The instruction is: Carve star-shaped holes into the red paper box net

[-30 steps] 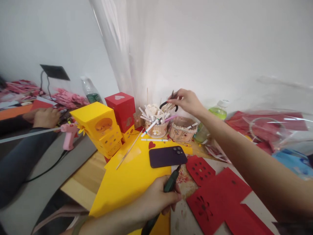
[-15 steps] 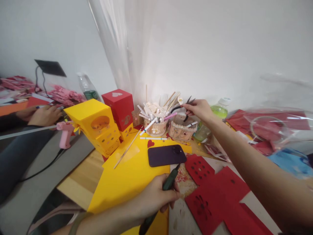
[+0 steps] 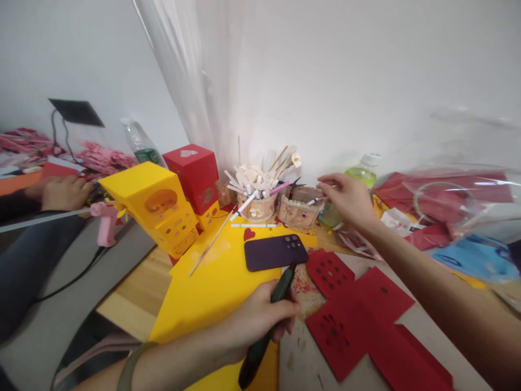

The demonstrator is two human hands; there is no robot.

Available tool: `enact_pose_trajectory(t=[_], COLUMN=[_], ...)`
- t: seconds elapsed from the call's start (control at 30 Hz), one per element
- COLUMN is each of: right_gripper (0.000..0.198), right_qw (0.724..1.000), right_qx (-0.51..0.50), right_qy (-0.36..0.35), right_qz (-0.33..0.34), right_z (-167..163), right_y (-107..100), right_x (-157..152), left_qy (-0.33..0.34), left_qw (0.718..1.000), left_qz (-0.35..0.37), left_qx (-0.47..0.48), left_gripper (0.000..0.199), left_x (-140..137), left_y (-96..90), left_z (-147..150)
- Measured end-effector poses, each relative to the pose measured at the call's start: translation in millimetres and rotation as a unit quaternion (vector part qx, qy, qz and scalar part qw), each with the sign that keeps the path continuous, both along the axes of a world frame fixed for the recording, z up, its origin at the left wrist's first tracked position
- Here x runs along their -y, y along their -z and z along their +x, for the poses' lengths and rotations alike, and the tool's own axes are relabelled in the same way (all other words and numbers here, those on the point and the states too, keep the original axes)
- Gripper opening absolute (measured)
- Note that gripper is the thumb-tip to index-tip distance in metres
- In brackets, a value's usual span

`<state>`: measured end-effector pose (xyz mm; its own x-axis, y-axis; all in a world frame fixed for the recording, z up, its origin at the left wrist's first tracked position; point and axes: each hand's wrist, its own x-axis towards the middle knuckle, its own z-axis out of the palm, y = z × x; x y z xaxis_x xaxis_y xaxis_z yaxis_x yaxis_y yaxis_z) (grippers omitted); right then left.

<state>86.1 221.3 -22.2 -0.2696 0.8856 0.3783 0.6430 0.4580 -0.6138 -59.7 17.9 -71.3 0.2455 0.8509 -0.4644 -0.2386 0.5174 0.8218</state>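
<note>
My left hand (image 3: 260, 317) is closed around a dark green pen-shaped tool (image 3: 280, 288), its tip pointing at a dark purple phone (image 3: 275, 251). The phone lies on a yellow card sheet (image 3: 211, 298). My right hand (image 3: 345, 198) hovers with fingers apart just right of a small woven basket (image 3: 299, 213), holding nothing. Black scissors (image 3: 293, 183) stick up between that basket and a second basket (image 3: 256, 206) full of white sticks and skewers. A red cut-out card (image 3: 358, 315) lies flat under my right forearm.
Stacked yellow boxes (image 3: 158, 203) and a red box (image 3: 194, 168) stand at the left. A pink glue gun (image 3: 103, 222) and another person's hand (image 3: 61, 193) are further left. A green bottle (image 3: 360, 176) and plastic bags (image 3: 459, 212) sit at the right.
My right hand lifted the black scissors from the stick basket, moved them right, let them go by the baskets and drew back with fingers apart. My left hand kept hold of the green tool.
</note>
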Motion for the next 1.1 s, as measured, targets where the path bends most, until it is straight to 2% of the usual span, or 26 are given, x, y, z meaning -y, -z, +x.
enact_pose_trajectory(t=[0.07, 0.17, 0.23, 0.3, 0.37, 0.4, 0.47, 0.53, 0.57, 0.67, 0.73, 0.8, 0.87, 0.93, 0.97, 1.03, 1.1], right_gripper=[0.017, 0.016, 0.02, 0.037, 0.044, 0.042, 0.027, 0.012, 0.012, 0.019, 0.021, 0.02, 0.02, 0.017, 0.015, 0.012, 0.014], right_qw=[0.996, 0.982, 0.971, 0.953, 0.943, 0.948, 0.974, 0.989, 0.984, 0.934, 0.881, 0.814, 0.734, 0.664, 0.641, 0.625, 0.631], right_qx=[0.022, 0.063, 0.081, 0.12, 0.138, 0.127, 0.073, 0.005, -0.028, -0.163, -0.265, -0.379, -0.497, -0.582, -0.605, -0.622, -0.617], right_qy=[-0.027, -0.108, -0.149, -0.18, -0.183, -0.17, -0.14, -0.146, -0.167, -0.206, -0.189, -0.158, -0.148, -0.166, -0.177, -0.188, -0.196], right_qz=[0.078, 0.142, 0.17, 0.214, 0.241, 0.236, 0.163, 0.018, -0.06, -0.244, -0.343, -0.412, -0.438, -0.439, -0.437, -0.434, -0.427], right_z=[24, 60, 81, 98, 110, 113, 114, 108, 105, 97, 97, 103, 113, 122, 126, 132, 135], right_y=[-1, 6, 12, 17, 18, 17, 13, 10, 9, 16, 23, 30, 32, 32, 31, 30, 31], right_x=[35, 90, 119, 139, 153, 158, 168, 180, 185, 200, 206, 210, 213, 216, 217, 220, 222], left_qy=[-0.019, -0.04, -0.049, -0.05, -0.045, -0.038, -0.026, -0.014, -0.007, 0.004, 0.01, 0.02, 0.032, 0.04, 0.047, 0.059, 0.061], left_qw=[0.999, 0.994, 0.984, 0.968, 0.955, 0.951, 0.946, 0.942, 0.944, 0.964, 0.975, 0.971, 0.964, 0.963, 0.964, 0.965, 0.966], left_qz=[-0.004, 0.01, 0.028, 0.031, 0.021, 0.02, 0.034, 0.06, 0.068, 0.098, 0.149, 0.21, 0.247, 0.254, 0.253, 0.252, 0.251], left_qx=[0.035, 0.097, 0.168, 0.246, 0.293, 0.306, 0.323, 0.329, 0.324, 0.246, 0.166, 0.114, 0.096, 0.079, 0.065, 0.038, 0.024], left_gripper=[0.025, 0.031, 0.033, 0.034, 0.034, 0.035, 0.038, 0.041, 0.043, 0.053, 0.064, 0.074, 0.077, 0.067, 0.057, 0.038, 0.027], left_x=[-2, -5, -7, -7, -6, -5, -3, -1, 0, 2, 2, 3, 3, 6, 8, 12, 17], left_y=[-2.3, -6.0, -7.3, -8.4, -10.1, -11.3, -13.5, -14.5, -14.4, -13.4, -14.4, -17.5, -21.6, -25.1, -26.4, -28.0, -28.8], left_z=[4, 14, 23, 33, 43, 48, 59, 71, 77, 95, 105, 112, 117, 121, 123, 128, 132])
